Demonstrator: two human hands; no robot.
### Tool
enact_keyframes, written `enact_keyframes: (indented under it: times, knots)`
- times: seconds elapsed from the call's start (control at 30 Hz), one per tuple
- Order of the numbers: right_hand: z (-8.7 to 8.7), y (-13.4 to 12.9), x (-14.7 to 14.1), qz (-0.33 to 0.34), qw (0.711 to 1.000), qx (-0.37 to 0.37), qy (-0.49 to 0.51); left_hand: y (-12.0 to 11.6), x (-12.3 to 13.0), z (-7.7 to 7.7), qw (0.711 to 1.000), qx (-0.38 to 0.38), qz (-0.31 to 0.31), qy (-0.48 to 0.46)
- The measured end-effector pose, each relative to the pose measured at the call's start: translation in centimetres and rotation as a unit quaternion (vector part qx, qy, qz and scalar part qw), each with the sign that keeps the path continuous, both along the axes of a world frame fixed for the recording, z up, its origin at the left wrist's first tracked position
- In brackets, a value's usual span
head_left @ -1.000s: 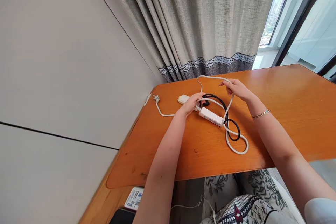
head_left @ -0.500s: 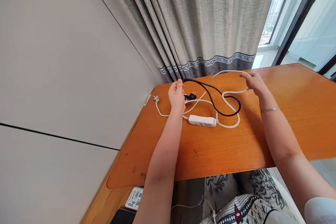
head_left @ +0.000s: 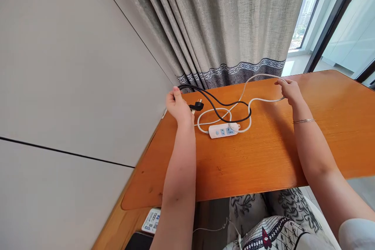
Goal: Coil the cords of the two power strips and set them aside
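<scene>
At the table's far left, my left hand [head_left: 177, 106] is closed around a black cable [head_left: 209, 100]. The black cable runs right in a long loop that crosses the white cord. A black plug [head_left: 198, 105] with metal prongs hangs just right of that hand. Out to the right, my right hand [head_left: 289, 89] pinches a white cord [head_left: 265, 100], lifted above the tabletop. Between both hands lies a white power strip [head_left: 224, 130], its sockets facing up toward me. White cord curls behind and around it; its far plug is hidden behind my left hand.
The orange wooden table [head_left: 263, 160] stands against a pale wall panel [head_left: 73, 66]. A grey curtain [head_left: 234, 19] hangs behind it, with a window [head_left: 306, 15] at the far right. Below the left edge are a white labelled box [head_left: 151, 220] and a dark object [head_left: 139, 241].
My left hand has moved left, drawing the black cable loop with it. My right hand has shifted slightly right with the white cord. The power strip has turned, showing more of its sockets.
</scene>
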State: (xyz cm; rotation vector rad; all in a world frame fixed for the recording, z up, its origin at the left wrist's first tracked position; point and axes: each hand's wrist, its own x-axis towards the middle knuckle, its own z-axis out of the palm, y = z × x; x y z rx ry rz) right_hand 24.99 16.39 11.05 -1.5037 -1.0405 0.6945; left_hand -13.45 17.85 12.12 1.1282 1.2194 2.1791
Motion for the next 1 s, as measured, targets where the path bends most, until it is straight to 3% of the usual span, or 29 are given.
enact_keyframes:
  times: [0.1,0.2,0.3,0.47,0.57,0.63,0.7,0.8,0.9,1.0]
  knots:
    - [-0.4,0.1,0.8,-0.028,0.999,0.007,-0.017,-0.1,-1.2,0.6,0.995,0.038,0.076,-0.043]
    - [-1.0,0.2,1.9,-0.084,0.993,0.004,-0.08,-0.2,-2.8,1.0,0.993,0.06,0.08,-0.055]
    - [-2.1,0.6,2.5,-0.099,0.985,-0.027,-0.138,-0.4,-3.5,1.3,0.994,0.07,0.053,-0.066]
    - [-3.3,1.5,2.4,-0.089,0.95,-0.118,-0.275,-0.9,-2.1,1.6,0.995,0.085,0.0,-0.048]
    - [-2.6,1.3,1.3,-0.109,0.929,-0.122,-0.333,-1.3,-1.0,1.8,0.996,0.085,-0.027,-0.027]
    - [-1.4,0.7,-0.2,-0.114,0.921,-0.076,-0.364,-1.6,-0.2,1.9,0.995,0.075,-0.056,-0.026]
    - [0.0,-0.2,-2.5,-0.06,0.931,0.004,-0.36,-2.0,0.8,2.0,0.994,0.06,-0.086,-0.032]
    - [2.1,-2.3,-7.0,0.139,0.947,0.138,-0.255,-3.2,2.5,2.5,0.992,0.032,-0.121,-0.028]
    - [3.3,-4.7,-11.3,0.294,0.925,0.189,-0.148,-4.9,4.2,3.2,0.987,-0.005,-0.162,-0.001]
    - [3.7,-6.5,-13.8,0.349,0.902,0.219,-0.127,-6.6,5.4,3.7,0.973,-0.036,-0.225,0.049]
